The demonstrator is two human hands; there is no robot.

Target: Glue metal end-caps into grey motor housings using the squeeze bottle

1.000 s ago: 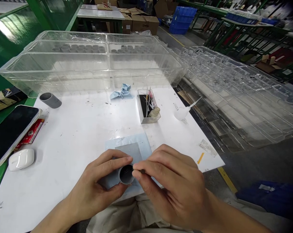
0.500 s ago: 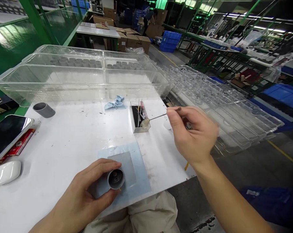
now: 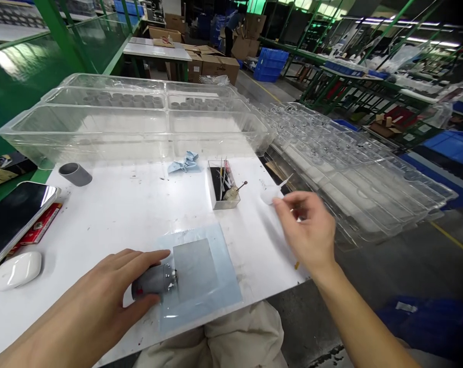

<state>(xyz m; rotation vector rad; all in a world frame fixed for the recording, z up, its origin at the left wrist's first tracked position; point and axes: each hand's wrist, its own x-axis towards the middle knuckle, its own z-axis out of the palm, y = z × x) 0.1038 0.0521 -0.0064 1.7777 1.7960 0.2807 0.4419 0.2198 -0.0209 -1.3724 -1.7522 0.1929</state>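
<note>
On the table's near left, my left hand (image 3: pixel 116 286) is closed round a grey cylinder (image 3: pixel 149 283) that lies on its side. Small metal parts show at its right end, beside a grey square plate (image 3: pixel 195 268) on a blue sheet (image 3: pixel 226 286). My right hand (image 3: pixel 308 225) is closed by a small white cup (image 3: pixel 270 194), thumb and fingertips at its near edge. A thin white pointed piece (image 3: pixel 286 180) sticks up just beyond the fingers; whether I hold it is hidden. In a small clear box (image 3: pixel 226 204), a dark-tipped rod (image 3: pixel 242 185) leans from a beige lump.
A loose grey tube (image 3: pixel 75 175) and a crumpled blue cloth (image 3: pixel 185 162) lie farther back. Clear plastic trays (image 3: pixel 93 135) with several grey tubes stand behind. At left are a phone (image 3: pixel 19 217) and a white mouse-like case (image 3: pixel 19 271). More clear trays (image 3: pixel 354 168) lie at right.
My right hand has let go of the rod, which now rests in the small box, and moved down to the white cup. My left hand moved left and tipped the cylinder from upright onto its side.
</note>
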